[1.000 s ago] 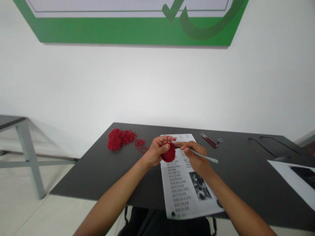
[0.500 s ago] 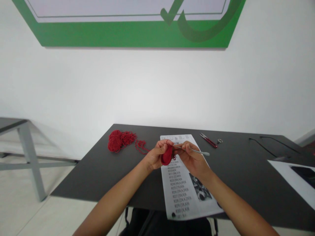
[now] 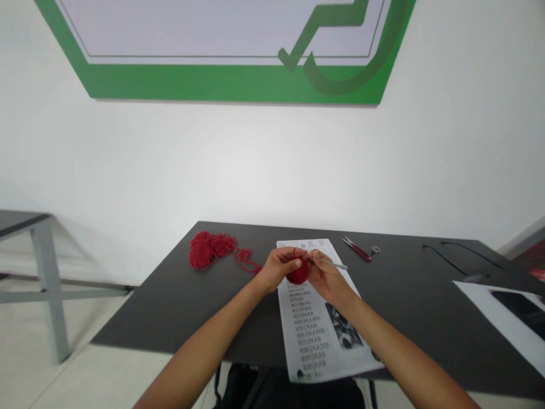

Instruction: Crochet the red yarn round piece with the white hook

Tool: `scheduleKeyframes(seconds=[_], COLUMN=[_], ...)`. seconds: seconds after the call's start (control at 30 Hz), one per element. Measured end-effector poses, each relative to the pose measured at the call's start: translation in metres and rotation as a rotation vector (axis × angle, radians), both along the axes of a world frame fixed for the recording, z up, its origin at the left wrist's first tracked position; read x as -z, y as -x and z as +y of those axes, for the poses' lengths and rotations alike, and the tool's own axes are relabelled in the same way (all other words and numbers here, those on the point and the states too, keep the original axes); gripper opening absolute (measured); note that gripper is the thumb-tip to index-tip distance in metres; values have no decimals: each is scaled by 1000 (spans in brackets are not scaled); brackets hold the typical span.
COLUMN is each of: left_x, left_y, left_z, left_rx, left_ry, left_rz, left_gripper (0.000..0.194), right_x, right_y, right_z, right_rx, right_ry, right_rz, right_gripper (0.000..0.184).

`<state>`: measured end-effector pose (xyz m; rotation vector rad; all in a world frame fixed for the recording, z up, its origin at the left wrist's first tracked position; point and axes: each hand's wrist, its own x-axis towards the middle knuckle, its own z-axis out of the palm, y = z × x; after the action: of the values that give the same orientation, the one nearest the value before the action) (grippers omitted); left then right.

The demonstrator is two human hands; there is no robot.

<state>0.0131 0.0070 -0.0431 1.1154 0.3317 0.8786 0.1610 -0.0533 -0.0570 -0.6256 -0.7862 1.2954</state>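
Observation:
Between my hands is a small round piece of red crochet work (image 3: 298, 274). My left hand (image 3: 279, 267) is closed on its left side, thumb in front. In my right hand (image 3: 327, 277) is a crochet hook (image 3: 338, 264) with a grey handle pointing right; its tip meets the work at the top, partly hidden by fingers. Loose red yarn (image 3: 247, 260) trails across the table from a red yarn ball (image 3: 201, 250) toward my left hand. Under both hands lies a printed pattern sheet (image 3: 298, 335) with rows of text and a dark picture.
Red-handled thread snips (image 3: 357, 249) and a small metal ring (image 3: 375, 250) lie behind my right hand on the dark table (image 3: 409, 318). Farther right are eyeglasses (image 3: 464, 267) and a white sheet (image 3: 481, 295) with a black phone (image 3: 522, 309) on it. Another table (image 3: 25, 218) stands at left.
My view has tilted up slightly. The crochet work has turned so its round face shows more, and my right hand with the hook has drawn closer to my left.

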Motion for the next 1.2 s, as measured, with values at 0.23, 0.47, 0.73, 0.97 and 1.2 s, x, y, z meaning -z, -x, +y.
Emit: scheduleKeyframes(seconds=[0.23, 0.47, 0.73, 0.97, 1.2], left_x=[9, 21, 32, 33, 32], left_y=[0, -2, -5, -1, 4], left_z=[8, 11, 15, 12, -2], left_rx=[-48, -34, -24, -35, -140], left_ry=[-150, -221, -227, -208, -221], left_rz=[84, 101, 125, 147, 148], left_gripper=[52, 52, 69, 77, 85], right_x=[12, 11, 20, 26, 25], right_y=[-6, -15, -20, -22, -25], right_z=[14, 19, 27, 27, 22], right_rx=[-34, -118, -91, -60, -77], right_ry=[11, 20, 21, 29, 26], right_rz=[-17, -79, -124, -155, -181], right_gripper=[34, 39, 36, 34, 36])
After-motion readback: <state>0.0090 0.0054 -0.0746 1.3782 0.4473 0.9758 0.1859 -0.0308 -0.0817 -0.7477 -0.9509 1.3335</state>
